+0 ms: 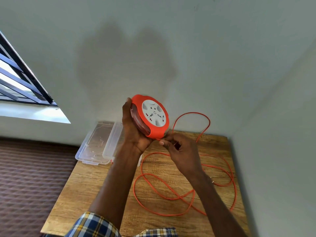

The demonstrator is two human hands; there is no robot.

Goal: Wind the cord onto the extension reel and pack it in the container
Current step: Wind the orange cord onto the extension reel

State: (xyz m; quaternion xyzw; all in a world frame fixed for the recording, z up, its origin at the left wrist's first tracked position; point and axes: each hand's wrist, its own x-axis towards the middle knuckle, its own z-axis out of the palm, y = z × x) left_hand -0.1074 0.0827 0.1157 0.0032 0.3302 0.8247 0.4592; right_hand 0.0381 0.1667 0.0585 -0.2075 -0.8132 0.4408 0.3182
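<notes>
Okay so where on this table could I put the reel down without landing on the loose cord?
The bare wood at the near left of the table, between the clear container and the front edge, looks free. The right half is crowded: orange cord loops across it to the wall. The left hand holds the reel; the right hand pinches cord.

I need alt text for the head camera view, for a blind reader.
A left hand holds an orange extension reel above a wooden table, while the right hand pinches its orange cord, mostly lying loose there. A clear container sits open at the table's far left.
</notes>
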